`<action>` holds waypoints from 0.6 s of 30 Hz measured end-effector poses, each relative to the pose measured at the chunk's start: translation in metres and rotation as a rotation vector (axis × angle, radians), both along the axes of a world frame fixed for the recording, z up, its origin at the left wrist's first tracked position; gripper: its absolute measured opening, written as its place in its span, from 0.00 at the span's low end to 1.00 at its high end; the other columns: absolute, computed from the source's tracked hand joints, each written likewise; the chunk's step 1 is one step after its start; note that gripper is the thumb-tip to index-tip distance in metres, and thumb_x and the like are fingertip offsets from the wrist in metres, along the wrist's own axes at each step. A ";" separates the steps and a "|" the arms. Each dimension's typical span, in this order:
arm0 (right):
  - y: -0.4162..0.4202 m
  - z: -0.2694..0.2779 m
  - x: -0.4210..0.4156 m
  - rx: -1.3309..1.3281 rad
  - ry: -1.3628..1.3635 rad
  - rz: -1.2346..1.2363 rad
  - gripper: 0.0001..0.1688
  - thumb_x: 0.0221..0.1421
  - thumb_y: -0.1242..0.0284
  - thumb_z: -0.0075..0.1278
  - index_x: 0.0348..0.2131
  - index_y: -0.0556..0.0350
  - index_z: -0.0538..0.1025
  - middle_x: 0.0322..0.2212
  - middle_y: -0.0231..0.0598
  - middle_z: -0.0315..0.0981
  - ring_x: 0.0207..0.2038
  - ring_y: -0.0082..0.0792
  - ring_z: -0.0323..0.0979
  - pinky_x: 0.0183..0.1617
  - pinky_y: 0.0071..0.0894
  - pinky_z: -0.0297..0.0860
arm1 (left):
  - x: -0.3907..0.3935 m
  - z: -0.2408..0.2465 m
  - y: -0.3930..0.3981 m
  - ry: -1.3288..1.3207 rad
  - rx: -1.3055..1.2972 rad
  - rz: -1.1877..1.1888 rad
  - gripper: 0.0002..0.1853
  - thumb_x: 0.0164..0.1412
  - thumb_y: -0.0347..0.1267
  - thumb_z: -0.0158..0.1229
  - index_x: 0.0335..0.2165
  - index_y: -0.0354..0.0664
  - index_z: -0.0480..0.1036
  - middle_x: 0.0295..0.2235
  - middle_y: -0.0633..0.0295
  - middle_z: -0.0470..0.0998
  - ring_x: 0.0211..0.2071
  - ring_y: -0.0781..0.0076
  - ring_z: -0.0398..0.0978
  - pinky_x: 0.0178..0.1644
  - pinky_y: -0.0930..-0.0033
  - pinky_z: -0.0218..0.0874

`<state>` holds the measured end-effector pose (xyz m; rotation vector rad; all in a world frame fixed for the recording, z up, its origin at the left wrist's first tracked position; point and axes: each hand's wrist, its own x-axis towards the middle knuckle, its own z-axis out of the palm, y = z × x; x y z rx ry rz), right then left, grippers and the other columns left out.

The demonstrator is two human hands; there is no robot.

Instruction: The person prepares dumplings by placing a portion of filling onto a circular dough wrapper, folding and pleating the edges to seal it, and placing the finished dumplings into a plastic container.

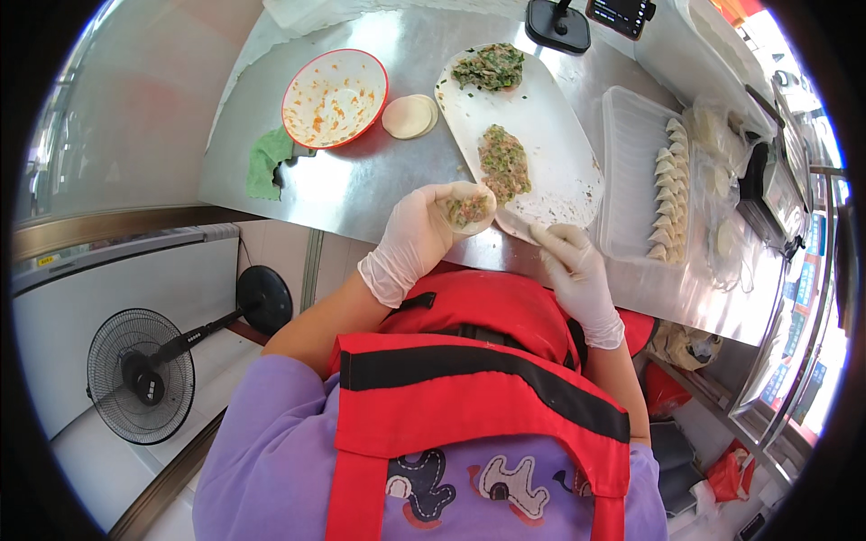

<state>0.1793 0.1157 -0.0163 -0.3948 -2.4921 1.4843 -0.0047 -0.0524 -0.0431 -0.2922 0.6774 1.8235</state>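
Observation:
My gloved left hand [419,233] holds a round dough wrapper [486,223] with chopped filling [467,209] on it. In my gloved right hand [575,267] is a flat metal spreader [517,225], its blade by the near edge of a white tray [558,162]. Two mounds of filling lie on that tray: a dark green one [497,66] at the far end and a pinkish-green one [504,162] nearer me. Left of the tray, a few round wrappers [406,118] overlap on the steel table beside a red-rimmed white bowl [335,98] with orange bits inside.
Folded dumplings [666,196] line the right side of a clear plastic container [619,176]. A green cloth [265,162] lies by the bowl. Plastic bags [724,182] sit at the right, a phone [621,13] and black stand base [558,27] at the back. A fan [142,377] stands lower left.

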 end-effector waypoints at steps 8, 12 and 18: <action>-0.013 0.002 -0.011 0.193 -0.013 0.055 0.24 0.49 0.86 0.49 0.46 0.50 0.78 0.34 0.44 0.73 0.33 0.43 0.75 0.36 0.34 0.72 | 0.008 0.009 0.019 -0.037 0.121 -0.020 0.20 0.65 0.26 0.37 0.46 0.21 0.70 0.46 0.43 0.75 0.49 0.54 0.73 0.57 0.53 0.65; 0.011 0.008 0.003 0.078 -0.024 -0.056 0.19 0.46 0.84 0.49 0.40 0.54 0.78 0.27 0.41 0.74 0.28 0.37 0.74 0.34 0.31 0.71 | 0.013 0.024 0.017 0.128 -0.128 -0.079 0.14 0.61 0.21 0.46 0.44 0.26 0.72 0.43 0.44 0.77 0.46 0.57 0.75 0.53 0.59 0.69; 0.003 0.043 -0.009 -0.012 -0.019 -0.044 0.27 0.42 0.79 0.65 0.45 0.54 0.75 0.34 0.36 0.72 0.26 0.24 0.71 0.29 0.21 0.68 | 0.020 0.043 0.021 0.127 0.018 -0.331 0.07 0.58 0.17 0.51 0.35 0.27 0.74 0.37 0.50 0.77 0.39 0.62 0.78 0.45 0.64 0.74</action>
